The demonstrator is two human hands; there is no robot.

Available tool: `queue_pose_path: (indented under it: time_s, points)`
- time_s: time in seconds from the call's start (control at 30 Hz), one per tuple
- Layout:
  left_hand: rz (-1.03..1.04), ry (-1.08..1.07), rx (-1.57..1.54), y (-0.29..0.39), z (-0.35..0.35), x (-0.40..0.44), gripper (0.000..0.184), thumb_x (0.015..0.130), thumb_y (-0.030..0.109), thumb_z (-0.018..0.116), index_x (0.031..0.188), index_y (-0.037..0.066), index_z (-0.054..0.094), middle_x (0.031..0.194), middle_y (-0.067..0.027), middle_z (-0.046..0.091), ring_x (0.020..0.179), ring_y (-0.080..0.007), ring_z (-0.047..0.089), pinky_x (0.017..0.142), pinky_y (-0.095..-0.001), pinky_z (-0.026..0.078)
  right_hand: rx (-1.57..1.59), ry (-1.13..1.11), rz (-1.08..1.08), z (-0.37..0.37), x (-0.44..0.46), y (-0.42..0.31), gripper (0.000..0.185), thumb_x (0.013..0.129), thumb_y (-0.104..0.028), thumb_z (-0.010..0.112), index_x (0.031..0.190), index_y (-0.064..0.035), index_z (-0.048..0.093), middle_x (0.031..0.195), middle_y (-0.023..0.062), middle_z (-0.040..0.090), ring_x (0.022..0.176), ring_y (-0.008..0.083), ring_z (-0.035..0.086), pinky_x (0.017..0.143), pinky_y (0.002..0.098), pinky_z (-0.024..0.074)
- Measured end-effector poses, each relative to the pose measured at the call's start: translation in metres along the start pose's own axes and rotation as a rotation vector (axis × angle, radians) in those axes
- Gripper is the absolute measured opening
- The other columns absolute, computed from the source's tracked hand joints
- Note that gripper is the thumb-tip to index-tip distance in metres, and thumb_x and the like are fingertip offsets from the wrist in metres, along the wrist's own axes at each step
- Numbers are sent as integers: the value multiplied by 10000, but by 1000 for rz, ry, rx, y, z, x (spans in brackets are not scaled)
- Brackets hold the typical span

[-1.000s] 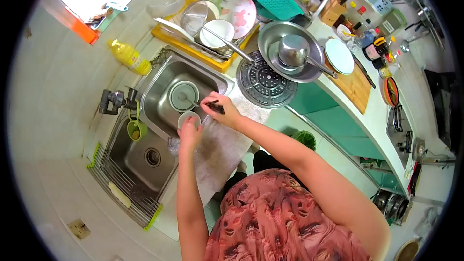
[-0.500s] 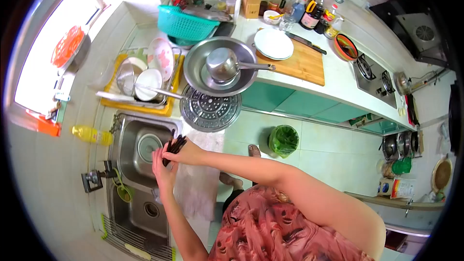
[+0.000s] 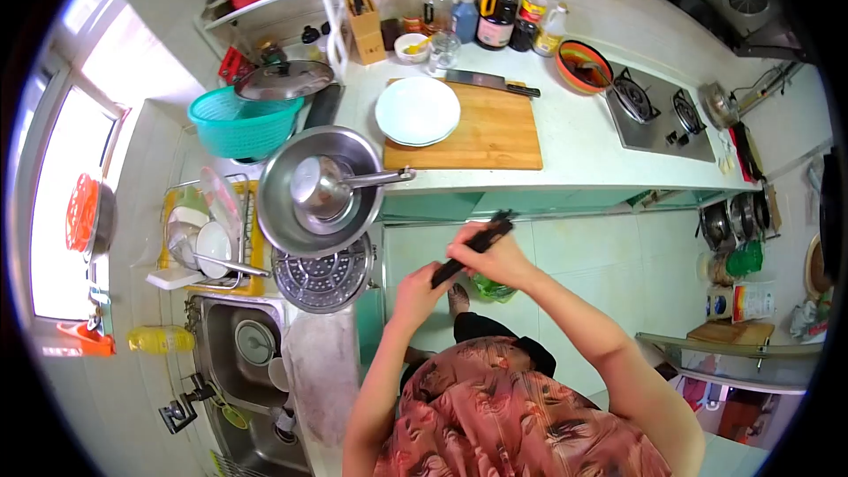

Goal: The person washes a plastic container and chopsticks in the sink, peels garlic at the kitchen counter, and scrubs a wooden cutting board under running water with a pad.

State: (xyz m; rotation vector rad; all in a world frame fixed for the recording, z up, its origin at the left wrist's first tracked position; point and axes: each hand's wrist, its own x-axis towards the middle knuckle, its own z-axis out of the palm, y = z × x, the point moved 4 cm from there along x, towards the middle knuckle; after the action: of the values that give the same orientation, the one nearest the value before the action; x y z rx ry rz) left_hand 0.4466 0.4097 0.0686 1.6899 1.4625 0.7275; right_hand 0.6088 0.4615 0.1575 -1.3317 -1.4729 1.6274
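A bundle of dark chopsticks (image 3: pixel 444 272) is held slantwise in front of my body, above the floor. My right hand (image 3: pixel 493 258) is closed round its upper part, and the tips stick out beyond the fingers. At the lower end, the fingers of my left hand (image 3: pixel 417 299) are closed on the bundle. The partly hidden green-lined bin (image 3: pixel 495 290) lies below my right hand. To the left of my hands is the perforated steamer plate (image 3: pixel 322 276).
A steel basin (image 3: pixel 276 203) with a saucepan (image 3: pixel 320 189) in it stands at the counter corner. White plates (image 3: pixel 418 111) lie on the cutting board (image 3: pixel 503 137), with a knife (image 3: pixel 486 81) at its back edge. The sink (image 3: pixel 231 362) is at left, the stove (image 3: pixel 662 124) at right.
Both hands have moved from beside the sink to the right, over the floor, carrying the chopsticks. The view has turned toward the counter with the cutting board.
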Motion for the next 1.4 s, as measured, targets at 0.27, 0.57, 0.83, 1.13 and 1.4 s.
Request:
queue_pose_path:
  time_s: [0.27, 0.57, 0.83, 1.13, 1.4]
  points:
    - [144, -526, 283, 14, 126, 70, 634, 796, 188, 705, 1398, 109, 522, 1447, -120, 514, 1367, -282, 446, 1120, -496, 339, -634, 503, -172, -135, -45, 98, 168, 870, -178, 707, 802, -36, 649, 773, 134, 641, 707, 353, 630, 626, 424, 500]
    - [434, -662, 108, 70, 131, 108, 633, 804, 162, 704, 1397, 67, 503, 1468, -149, 478, 1361, -328, 443, 1126, -483, 336, -704, 619, -138, -147, -47, 83, 165, 855, -163, 713, 796, -39, 621, 731, 148, 611, 661, 358, 628, 596, 417, 501]
    - [193, -465, -265, 101, 54, 148, 315, 940, 297, 659, 1085, 22, 613, 820, -221, 662, 794, -405, 659, 716, -443, 515, -92, 493, -78, -141, 9, -54, 198, 913, -138, 668, 788, 15, 673, 640, 53, 644, 497, 93, 593, 452, 244, 483]
    - [143, -678, -392, 118, 62, 203, 307, 970, 287, 615, 1131, 26, 603, 858, -215, 648, 756, -363, 620, 718, -421, 505, -135, 281, -10, -204, 62, -105, 173, 892, -124, 705, 798, 1, 632, 629, 36, 626, 512, 104, 619, 456, 248, 491]
    - [445, -663, 94, 116, 30, 341, 505, 933, 273, 618, 1351, 6, 523, 1235, -209, 623, 1091, -368, 638, 935, -442, 510, -387, 315, -103, -287, 193, -176, 216, 903, -170, 699, 808, 5, 614, 640, 51, 639, 526, 111, 649, 483, 252, 517]
